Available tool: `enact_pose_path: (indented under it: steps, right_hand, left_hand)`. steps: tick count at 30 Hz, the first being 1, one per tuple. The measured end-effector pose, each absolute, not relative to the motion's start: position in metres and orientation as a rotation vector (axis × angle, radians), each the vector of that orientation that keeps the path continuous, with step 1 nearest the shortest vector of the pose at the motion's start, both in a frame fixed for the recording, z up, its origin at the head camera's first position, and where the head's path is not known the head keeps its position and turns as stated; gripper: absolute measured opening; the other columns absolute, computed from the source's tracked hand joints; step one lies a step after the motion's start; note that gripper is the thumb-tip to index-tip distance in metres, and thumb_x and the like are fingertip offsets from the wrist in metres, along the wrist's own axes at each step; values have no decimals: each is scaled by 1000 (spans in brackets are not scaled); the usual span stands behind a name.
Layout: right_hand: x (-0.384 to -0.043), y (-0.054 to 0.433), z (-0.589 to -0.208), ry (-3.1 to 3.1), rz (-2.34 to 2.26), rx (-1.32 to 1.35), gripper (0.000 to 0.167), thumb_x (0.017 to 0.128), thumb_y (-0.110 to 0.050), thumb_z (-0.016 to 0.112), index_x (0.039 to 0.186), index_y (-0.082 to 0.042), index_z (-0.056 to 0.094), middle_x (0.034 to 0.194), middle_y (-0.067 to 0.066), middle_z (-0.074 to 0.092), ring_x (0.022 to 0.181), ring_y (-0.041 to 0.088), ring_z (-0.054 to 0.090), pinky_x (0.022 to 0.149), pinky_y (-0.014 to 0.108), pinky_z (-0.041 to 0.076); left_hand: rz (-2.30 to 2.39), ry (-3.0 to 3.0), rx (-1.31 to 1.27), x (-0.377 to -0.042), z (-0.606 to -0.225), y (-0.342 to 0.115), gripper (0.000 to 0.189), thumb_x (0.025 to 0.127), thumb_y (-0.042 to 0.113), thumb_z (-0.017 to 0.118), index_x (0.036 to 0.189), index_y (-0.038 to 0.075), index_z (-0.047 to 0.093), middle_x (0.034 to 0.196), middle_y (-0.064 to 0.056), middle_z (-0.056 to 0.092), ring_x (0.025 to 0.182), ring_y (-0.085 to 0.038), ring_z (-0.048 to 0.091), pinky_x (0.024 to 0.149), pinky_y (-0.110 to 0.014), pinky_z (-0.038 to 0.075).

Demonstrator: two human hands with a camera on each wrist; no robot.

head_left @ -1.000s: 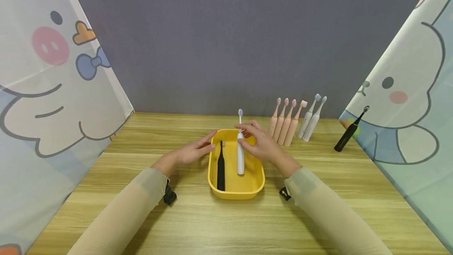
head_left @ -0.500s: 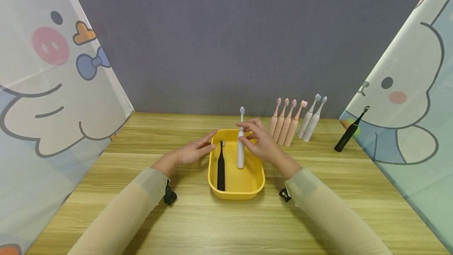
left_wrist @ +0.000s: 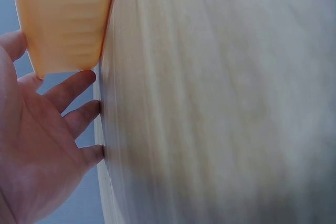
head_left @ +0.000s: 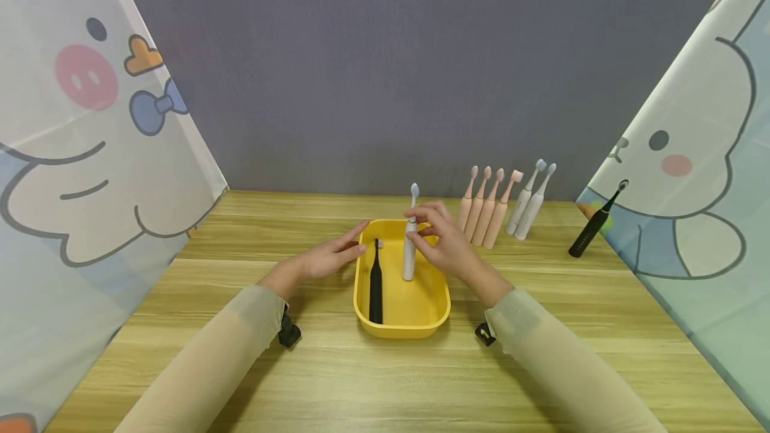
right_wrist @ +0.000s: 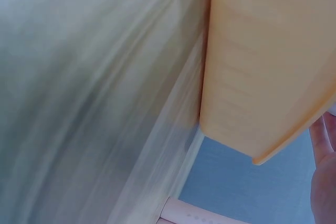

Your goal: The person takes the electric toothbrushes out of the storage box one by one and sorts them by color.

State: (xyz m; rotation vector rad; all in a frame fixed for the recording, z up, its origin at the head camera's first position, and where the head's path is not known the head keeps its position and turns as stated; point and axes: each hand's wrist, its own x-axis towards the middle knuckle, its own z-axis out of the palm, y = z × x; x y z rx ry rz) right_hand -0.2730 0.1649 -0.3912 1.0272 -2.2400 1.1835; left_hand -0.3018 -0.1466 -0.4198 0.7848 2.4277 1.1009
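Note:
In the head view, my right hand (head_left: 445, 242) pinches a white electric toothbrush (head_left: 409, 260) near its neck, between thumb and fingers. The brush stands nearly upright over the inside of a yellow plastic bin (head_left: 402, 333), its blue-white head pointing up. I cannot tell whether its base touches the floor of the bin. A black electric toothbrush (head_left: 375, 293) lies along the bin's left side. Fingers extended, my left hand (head_left: 325, 260) rests against the bin's left rim. The left wrist view shows that hand (left_wrist: 42, 135) beside the bin's outer wall (left_wrist: 68, 19).
Several pink electric toothbrushes (head_left: 483, 219) stand in a row right of the bin, close to my right hand. Two white ones (head_left: 529, 216) stand beside them, and a black one (head_left: 588, 232) is farther right. A grey wall (head_left: 385, 72) rises behind the wooden table (head_left: 289, 219).
The white toothbrush's lower end has moved up and away from the bin's near side, and its head has shifted slightly right. My right hand shifted slightly with it; my left hand stayed still.

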Motion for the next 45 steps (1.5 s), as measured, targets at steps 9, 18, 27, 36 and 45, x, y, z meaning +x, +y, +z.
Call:
enact_pose_path:
  steps: [9, 18, 27, 36, 45]
  right_hand:
    - [-269, 165, -394, -2184, 1289, 1051, 39, 98, 10, 76, 125, 5, 49, 123, 23, 60, 109, 39, 71, 86, 48, 69]
    - [-263, 164, -394, -2251, 1395, 954, 45, 98, 6, 78, 138, 5, 56, 127, 22, 64, 110, 35, 70, 90, 39, 68]
    - [-261, 166, -395, -2322, 1507, 868, 29, 101, 2, 76, 129, 6, 69, 130, 24, 63, 112, 24, 67, 95, 41, 67]
    - [-259, 166, -398, -2362, 1662, 832, 27, 103, 1, 74, 128, 5, 66, 130, 25, 69, 117, 39, 74, 95, 26, 63]
    - [-262, 168, -402, -2328, 1749, 873, 30, 102, 6, 72, 132, 10, 65, 129, 33, 71, 116, 41, 77, 93, 23, 64]
  left_hand:
    - [1074, 2451, 774, -301, -419, -147, 76, 116, 59, 40, 179, 36, 4, 177, -20, 36, 163, -41, 39, 133, -68, 28]
    - [1091, 2445, 737, -301, -418, -146, 73, 117, 56, 42, 178, 40, 5, 178, -18, 36, 163, -39, 39, 134, -67, 27]
    - [1094, 2437, 770, -300, -418, -146, 73, 117, 58, 41, 177, 41, 3, 178, -19, 36, 163, -40, 39, 133, -68, 28]
    - [1088, 2439, 751, -300, -418, -145, 71, 117, 55, 41, 177, 44, 3, 179, -17, 34, 164, -39, 38, 133, -67, 28]
    - [1089, 2443, 749, -300, -418, -145, 76, 117, 59, 41, 178, 37, 3, 178, -19, 35, 163, -40, 38, 133, -66, 28]
